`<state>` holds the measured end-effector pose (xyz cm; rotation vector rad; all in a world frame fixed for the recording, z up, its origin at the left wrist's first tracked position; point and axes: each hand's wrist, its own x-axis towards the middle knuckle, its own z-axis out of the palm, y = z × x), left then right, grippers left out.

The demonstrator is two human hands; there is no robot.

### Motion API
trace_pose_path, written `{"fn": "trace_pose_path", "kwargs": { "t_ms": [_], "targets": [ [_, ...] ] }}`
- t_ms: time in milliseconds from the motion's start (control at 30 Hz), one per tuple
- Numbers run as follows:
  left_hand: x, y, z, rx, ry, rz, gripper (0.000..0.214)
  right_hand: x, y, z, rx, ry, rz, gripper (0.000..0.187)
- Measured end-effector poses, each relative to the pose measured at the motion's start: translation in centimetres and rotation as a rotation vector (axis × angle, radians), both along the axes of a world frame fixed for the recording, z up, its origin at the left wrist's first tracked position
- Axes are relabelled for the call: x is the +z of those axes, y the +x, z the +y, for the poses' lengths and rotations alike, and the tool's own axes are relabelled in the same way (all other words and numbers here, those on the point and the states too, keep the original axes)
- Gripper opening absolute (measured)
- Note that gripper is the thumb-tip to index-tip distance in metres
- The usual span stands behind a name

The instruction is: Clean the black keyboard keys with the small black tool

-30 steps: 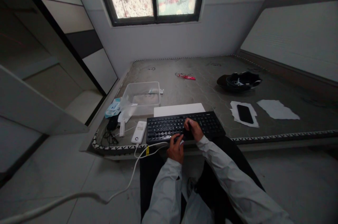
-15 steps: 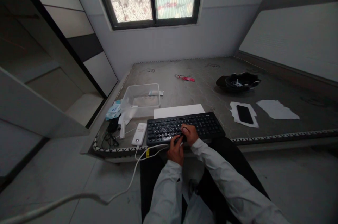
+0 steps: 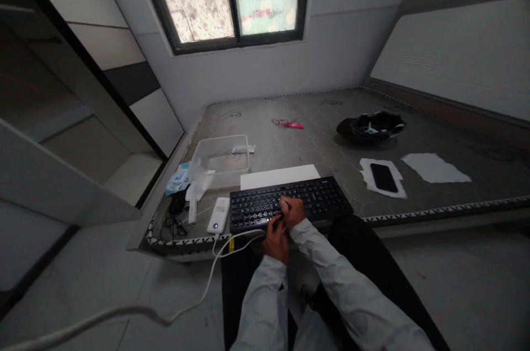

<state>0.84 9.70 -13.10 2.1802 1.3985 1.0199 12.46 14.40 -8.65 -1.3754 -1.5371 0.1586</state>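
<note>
A black keyboard (image 3: 314, 198) lies along the near edge of a grey mattress (image 3: 314, 136). My right hand (image 3: 293, 209) rests curled on the keyboard's front middle, fingers closed around something small that I cannot make out. My left hand (image 3: 275, 235) sits just below and to the left of it at the keyboard's front edge, fingers bent; what it holds is hidden. Both sleeves are light grey.
A white sheet (image 3: 280, 176) lies behind the keyboard. A clear plastic tub (image 3: 222, 154), a white power bank (image 3: 218, 215) with a white cable (image 3: 199, 296), a black phone (image 3: 383, 177) on paper, a dark helmet (image 3: 370, 126) and a red wrapper (image 3: 288, 123) are on the mattress.
My right hand has slid left and toward the keyboard's front edge, closing up beside my left hand. The camera has tilted slightly.
</note>
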Motion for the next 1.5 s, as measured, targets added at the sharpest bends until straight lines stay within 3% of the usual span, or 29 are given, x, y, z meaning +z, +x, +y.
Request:
{"fn": "trace_pose_path", "kwargs": {
  "t_ms": [633, 833, 967, 1500],
  "targets": [
    [0.2, 0.1, -0.3, 0.049, -0.043, 0.044, 0.040, -0.7, 0.0, -0.9, 0.129, 0.194, -0.239, 0.034],
    [0.4, 0.0, -0.1, 0.008, 0.022, -0.027, 0.037, -0.1, 0.0, -0.4, -0.017, 0.121, -0.087, 0.036],
    [0.4, 0.1, 0.0, 0.014, -0.033, -0.017, 0.035, 0.3, -0.1, 0.0, -0.076, 0.104, -0.081, 0.034],
    [-0.5, 0.2, -0.1, 0.104, -0.046, 0.181, 0.042, -1.8, -0.2, -0.5, 0.102, 0.305, -0.352, 0.027]
  ]
}}
